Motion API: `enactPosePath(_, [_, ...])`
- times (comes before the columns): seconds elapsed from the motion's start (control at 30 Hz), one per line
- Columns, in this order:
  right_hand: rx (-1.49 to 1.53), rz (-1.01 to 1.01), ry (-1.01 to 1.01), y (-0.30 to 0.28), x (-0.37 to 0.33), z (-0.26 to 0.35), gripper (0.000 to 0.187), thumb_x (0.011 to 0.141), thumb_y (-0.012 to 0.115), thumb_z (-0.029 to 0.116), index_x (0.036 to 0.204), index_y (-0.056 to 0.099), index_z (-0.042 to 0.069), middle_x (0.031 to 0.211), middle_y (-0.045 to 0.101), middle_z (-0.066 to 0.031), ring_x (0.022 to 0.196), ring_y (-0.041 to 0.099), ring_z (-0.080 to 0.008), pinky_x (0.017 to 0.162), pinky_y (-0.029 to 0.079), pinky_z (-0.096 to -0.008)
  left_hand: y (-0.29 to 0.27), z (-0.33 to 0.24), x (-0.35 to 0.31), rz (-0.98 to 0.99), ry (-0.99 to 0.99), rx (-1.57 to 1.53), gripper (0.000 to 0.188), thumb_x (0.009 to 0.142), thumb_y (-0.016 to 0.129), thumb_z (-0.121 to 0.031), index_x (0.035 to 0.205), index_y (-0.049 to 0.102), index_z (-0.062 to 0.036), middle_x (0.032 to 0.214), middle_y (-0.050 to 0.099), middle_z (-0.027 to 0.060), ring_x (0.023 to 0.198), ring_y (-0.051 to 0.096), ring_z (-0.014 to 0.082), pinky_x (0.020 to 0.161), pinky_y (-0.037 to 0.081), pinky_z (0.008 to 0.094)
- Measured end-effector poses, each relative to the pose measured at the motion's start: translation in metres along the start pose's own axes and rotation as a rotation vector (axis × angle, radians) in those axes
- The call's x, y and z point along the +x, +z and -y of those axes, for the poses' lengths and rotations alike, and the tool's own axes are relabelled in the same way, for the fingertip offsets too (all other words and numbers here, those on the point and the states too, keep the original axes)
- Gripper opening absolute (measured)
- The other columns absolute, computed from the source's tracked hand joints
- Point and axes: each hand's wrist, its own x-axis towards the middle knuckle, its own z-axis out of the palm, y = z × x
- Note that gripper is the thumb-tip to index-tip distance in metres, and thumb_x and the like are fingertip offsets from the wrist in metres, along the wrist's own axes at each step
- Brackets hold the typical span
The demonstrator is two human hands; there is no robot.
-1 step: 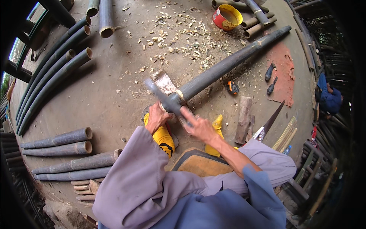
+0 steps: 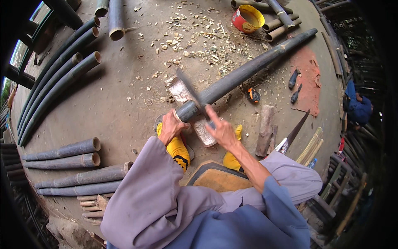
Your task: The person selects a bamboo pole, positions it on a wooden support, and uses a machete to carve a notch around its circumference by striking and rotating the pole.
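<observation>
A long dark bamboo pole (image 2: 244, 74) slants from the far right down to the middle. Its near end rests on a pale wooden block (image 2: 205, 133). My left hand (image 2: 171, 125) is closed on that near end. My right hand (image 2: 224, 132) is closed around the handle of a dark-bladed tool (image 2: 187, 85), largely covered by my fingers. The blade lies across the pole a little beyond its near end, blurred by motion, so its exact kind does not show. My feet in yellow socks (image 2: 177, 151) stand on either side of the block.
Wood chips (image 2: 207, 43) litter the floor beyond the pole. Bamboo poles (image 2: 78, 74) lie at the left. An orange-black tape measure (image 2: 253, 95), a handsaw (image 2: 296, 126) and a red-yellow bucket (image 2: 248, 19) are to the right. A person in blue (image 2: 359, 108) is at the far right.
The blade has moved rightward along the pole, away from my left hand. My right hand has shifted slightly right. My left hand and the pole have barely moved.
</observation>
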Motion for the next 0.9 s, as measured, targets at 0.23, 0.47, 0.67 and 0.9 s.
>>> enactPosePath(0.23, [-0.038, -0.041, -0.212, 0.016, -0.011, -0.009, 0.068, 0.093, 0.060, 0.024, 0.151, 0.028, 0.011, 0.067, 0.062, -0.0252, 0.057, 0.065, -0.0355, 0.051, 0.055, -0.0462, -0.013, -0.006, 0.006, 0.138, -0.096, -0.047, 0.040, 0.054, 0.078, -0.021, 0.081, 0.064, 0.0049, 0.068, 0.066, 0.0164, 0.064, 0.067, 0.0244, 0.060, 0.052, 0.0369])
enactPosePath(0.47, [-0.323, 0.044, -0.395, 0.019, -0.024, -0.007, 0.070, 0.095, 0.059, 0.025, 0.153, 0.022, 0.011, 0.074, 0.067, -0.0174, 0.057, 0.066, -0.0277, 0.047, 0.057, -0.0384, -0.008, 0.001, 0.009, 0.147, -0.108, -0.037, 0.043, 0.056, 0.078, -0.015, 0.091, 0.061, 0.0022, 0.077, 0.068, 0.0164, 0.073, 0.068, 0.0283, 0.066, 0.052, 0.0395])
enactPosePath(0.67, [0.169, -0.145, -0.222, 0.020, -0.004, -0.001, 0.071, 0.094, 0.059, 0.025, 0.153, 0.021, 0.012, 0.075, 0.068, -0.0194, 0.060, 0.068, -0.0324, 0.051, 0.058, -0.0441, 0.022, 0.016, -0.002, -0.157, 0.117, 0.080, 0.067, 0.055, 0.082, -0.015, 0.114, 0.053, -0.0007, 0.095, 0.067, 0.0229, 0.090, 0.067, 0.0412, 0.081, 0.053, 0.0446])
enactPosePath(0.9, [0.247, -0.159, 0.008, 0.005, 0.006, -0.001, 0.070, 0.092, 0.063, 0.027, 0.151, 0.028, 0.013, 0.083, 0.068, -0.0237, 0.073, 0.070, -0.0370, 0.066, 0.059, -0.0452, 0.003, -0.006, -0.001, 0.010, 0.011, 0.027, 0.060, 0.055, 0.081, -0.020, 0.107, 0.058, 0.0023, 0.090, 0.069, 0.0242, 0.086, 0.068, 0.0391, 0.078, 0.054, 0.0418])
